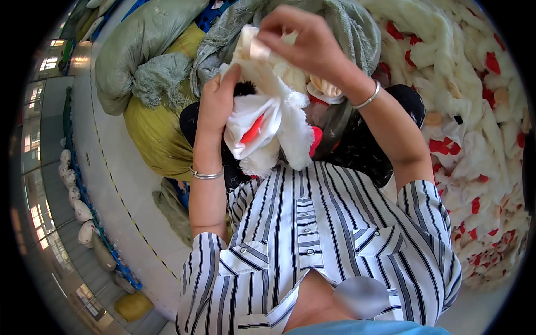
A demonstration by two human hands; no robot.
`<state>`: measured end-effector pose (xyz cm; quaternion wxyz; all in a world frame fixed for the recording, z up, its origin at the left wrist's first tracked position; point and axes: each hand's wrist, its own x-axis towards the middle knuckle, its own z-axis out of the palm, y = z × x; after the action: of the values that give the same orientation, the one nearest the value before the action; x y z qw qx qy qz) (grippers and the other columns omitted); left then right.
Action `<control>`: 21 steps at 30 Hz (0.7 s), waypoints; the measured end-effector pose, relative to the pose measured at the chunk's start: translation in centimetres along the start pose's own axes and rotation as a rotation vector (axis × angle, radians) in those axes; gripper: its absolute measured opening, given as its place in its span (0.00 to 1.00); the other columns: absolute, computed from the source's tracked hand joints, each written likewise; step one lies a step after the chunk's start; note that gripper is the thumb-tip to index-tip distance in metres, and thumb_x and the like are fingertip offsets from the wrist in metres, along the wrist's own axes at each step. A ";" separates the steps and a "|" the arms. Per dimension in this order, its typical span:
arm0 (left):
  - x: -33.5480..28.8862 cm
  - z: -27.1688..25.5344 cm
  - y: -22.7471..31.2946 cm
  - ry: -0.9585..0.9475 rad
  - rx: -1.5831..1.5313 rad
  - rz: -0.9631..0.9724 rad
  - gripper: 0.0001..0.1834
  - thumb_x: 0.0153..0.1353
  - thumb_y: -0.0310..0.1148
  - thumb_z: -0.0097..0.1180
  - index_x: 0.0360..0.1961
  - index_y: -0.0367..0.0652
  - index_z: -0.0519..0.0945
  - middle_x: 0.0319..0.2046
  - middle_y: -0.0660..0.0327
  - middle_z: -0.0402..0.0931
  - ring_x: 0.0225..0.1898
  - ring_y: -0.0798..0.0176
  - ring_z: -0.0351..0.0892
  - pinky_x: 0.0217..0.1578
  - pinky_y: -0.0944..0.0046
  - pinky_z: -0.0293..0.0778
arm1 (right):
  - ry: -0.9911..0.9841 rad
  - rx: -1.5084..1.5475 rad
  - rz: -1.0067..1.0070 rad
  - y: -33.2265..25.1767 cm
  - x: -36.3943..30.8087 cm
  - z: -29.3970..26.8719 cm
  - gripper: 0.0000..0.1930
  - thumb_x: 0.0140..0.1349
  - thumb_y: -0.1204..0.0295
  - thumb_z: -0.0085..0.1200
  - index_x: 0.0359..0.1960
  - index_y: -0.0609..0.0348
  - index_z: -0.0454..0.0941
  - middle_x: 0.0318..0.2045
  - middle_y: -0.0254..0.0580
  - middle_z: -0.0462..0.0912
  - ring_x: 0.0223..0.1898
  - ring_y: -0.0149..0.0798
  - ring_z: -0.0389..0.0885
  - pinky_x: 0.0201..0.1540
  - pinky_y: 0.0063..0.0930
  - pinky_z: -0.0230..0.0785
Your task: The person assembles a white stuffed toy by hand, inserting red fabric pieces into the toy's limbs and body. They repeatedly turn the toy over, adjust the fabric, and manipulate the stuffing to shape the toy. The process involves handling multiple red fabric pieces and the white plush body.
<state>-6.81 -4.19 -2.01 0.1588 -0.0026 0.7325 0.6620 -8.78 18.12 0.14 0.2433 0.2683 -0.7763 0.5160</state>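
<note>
A white plush toy skin (pixel 290 131), limp and unstuffed, hangs over my lap. It has a smooth white lining patch with a red piece (pixel 254 129) and a black tuft (pixel 244 88). My left hand (pixel 219 100) grips its left side, thumb up along the fabric. Just above the upper edge of the skin, my right hand (pixel 304 42) is curled with thumb and fingertips pinched together, slightly blurred. Whatever those fingertips hold is hidden or too small to make out. A cream and peach piece (pixel 324 88) lies below my right wrist.
A large heap of cream plush pieces with red bits (pixel 446 111) fills the right side. Grey-green woven sacks (pixel 145 44) and a yellow sack (pixel 162 137) stand to the left. An open grey sack (pixel 352 33) is in front of me. A yellow-black floor line (pixel 114 184) runs along the left.
</note>
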 end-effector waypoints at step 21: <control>-1.0 -1.3 0.1 0.165 -0.384 0.069 0.23 0.69 0.45 0.50 0.49 0.34 0.79 0.43 0.56 0.81 0.41 0.64 0.82 0.44 0.66 0.76 | -0.117 0.153 0.136 -1.5 -1.2 0.7 0.11 0.66 0.69 0.57 0.32 0.66 0.77 0.20 0.33 0.73 0.23 0.23 0.66 0.26 0.21 0.63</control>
<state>-6.21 -5.65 -1.59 0.0719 -0.0619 0.6029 0.7922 -6.96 17.14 0.07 0.1408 0.2622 -0.7640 0.5725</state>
